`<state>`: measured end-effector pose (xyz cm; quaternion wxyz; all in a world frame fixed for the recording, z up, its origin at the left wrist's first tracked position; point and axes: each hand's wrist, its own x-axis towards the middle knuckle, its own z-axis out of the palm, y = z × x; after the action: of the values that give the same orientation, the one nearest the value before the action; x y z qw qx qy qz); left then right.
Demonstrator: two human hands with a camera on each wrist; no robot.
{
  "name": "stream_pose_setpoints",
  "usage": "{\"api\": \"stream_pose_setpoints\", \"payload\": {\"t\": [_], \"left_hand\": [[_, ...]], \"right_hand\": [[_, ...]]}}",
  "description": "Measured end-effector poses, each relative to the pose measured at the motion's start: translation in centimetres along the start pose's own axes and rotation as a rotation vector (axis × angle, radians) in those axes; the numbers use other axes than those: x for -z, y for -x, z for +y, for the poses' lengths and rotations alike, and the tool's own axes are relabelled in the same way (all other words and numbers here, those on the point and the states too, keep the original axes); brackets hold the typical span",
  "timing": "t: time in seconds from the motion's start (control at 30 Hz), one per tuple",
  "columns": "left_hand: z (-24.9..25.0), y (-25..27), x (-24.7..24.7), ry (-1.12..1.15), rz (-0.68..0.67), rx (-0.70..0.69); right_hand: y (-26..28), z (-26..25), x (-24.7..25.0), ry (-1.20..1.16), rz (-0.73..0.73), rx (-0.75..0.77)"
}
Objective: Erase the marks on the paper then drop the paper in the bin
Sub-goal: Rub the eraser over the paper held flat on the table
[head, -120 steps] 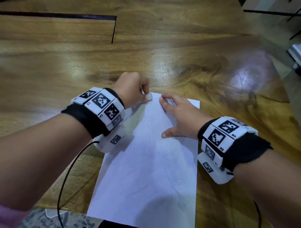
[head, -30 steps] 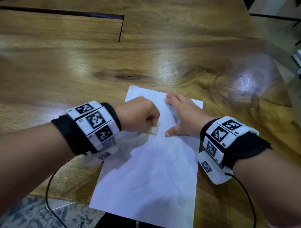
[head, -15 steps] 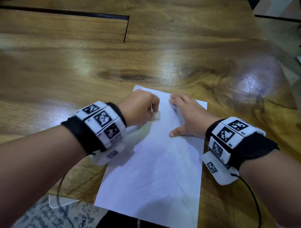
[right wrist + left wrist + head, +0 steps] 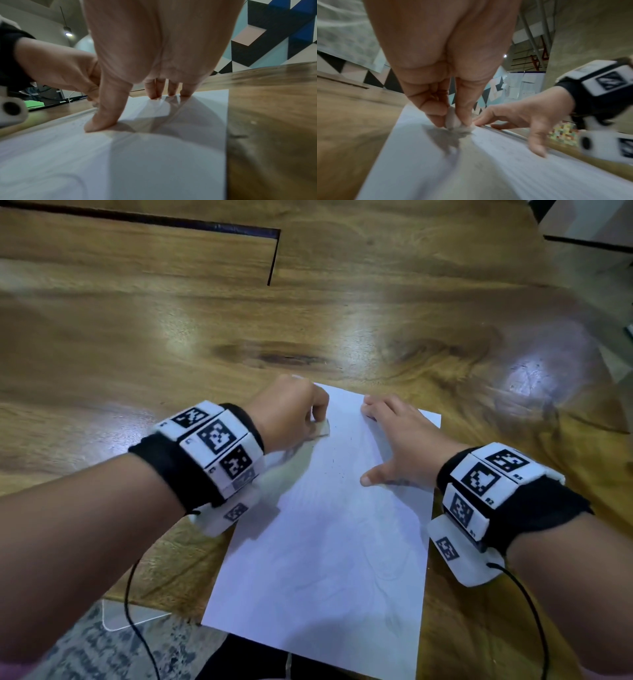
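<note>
Left hand (image 4: 289, 412): fingers pinching a small eraser (image 4: 320, 429) against the paper (image 4: 329, 529), at the sheet's 11 o'clock corner; since a second ago it has travelled up from mid-sheet. Paper: flat on the wooden table (image 4: 171, 337), faint traces and crumbs showing. Right hand (image 4: 399, 443): fingers spread flat, pressing the sheet at 1 o'clock, unmoved. Advice: short light strokes away from the anchoring hand, lest the sheet crease. Bin: not in view.

Glossy wooden table (image 4: 342, 313) with a dark L-shaped seam (image 4: 270, 258) near the far edge. Speckled grey floor (image 4: 92, 648) below the near edge. Wall with black, blue, pink and white geometric pattern (image 4: 267, 40). One hanging lamp (image 4: 67, 31), lit.
</note>
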<state>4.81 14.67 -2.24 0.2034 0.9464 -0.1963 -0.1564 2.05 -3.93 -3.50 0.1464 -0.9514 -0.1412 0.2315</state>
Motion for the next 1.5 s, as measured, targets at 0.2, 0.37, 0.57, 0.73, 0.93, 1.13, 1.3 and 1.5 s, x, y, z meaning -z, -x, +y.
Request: {"api": "stream_pose_setpoints", "payload": {"t": [0.2, 0.37, 0.57, 0.73, 0.93, 1.13, 1.3, 1.5], "left_hand": [[-0.2, 4.4, -1.2, -0.005, -0.254, -0.022], [0.2, 0.3, 0.1, 0.038, -0.007, 0.029], [0.2, 3.8, -0.5, 0.006, -0.273, 0.019], [0.3, 1.5, -0.1, 0.051, -0.05, 0.082], [-0.3, 2.5, -0.3, -0.002, -0.127, 0.056], [-0.4, 3.3, -0.3, 0.014, -0.095, 0.06], [-1.2, 2.2, 0.6, 0.048, -0.024, 0.083], [-1.4, 5.4, -0.7, 0.028, -0.054, 0.004]], "right_hand": [[0.1, 0.1, 0.0, -0.001, -0.006, -0.001], [0.1, -0.1, 0.0, 0.005, -0.01, -0.011], [0.1, -0.1, 0.2, -0.009, -0.018, -0.022], [0.1, 0.0, 0.1, 0.018, -0.014, -0.014], [0.1, 0.4, 0.0, -0.02, -0.006, 0.005], [0.5, -0.5, -0.3, 0.115, -0.112, 0.024], [0.4, -1.1, -0.2, 0.211, -0.159, 0.015], [0.5, -1.0, -0.3, 0.189, -0.159, 0.013]]}}
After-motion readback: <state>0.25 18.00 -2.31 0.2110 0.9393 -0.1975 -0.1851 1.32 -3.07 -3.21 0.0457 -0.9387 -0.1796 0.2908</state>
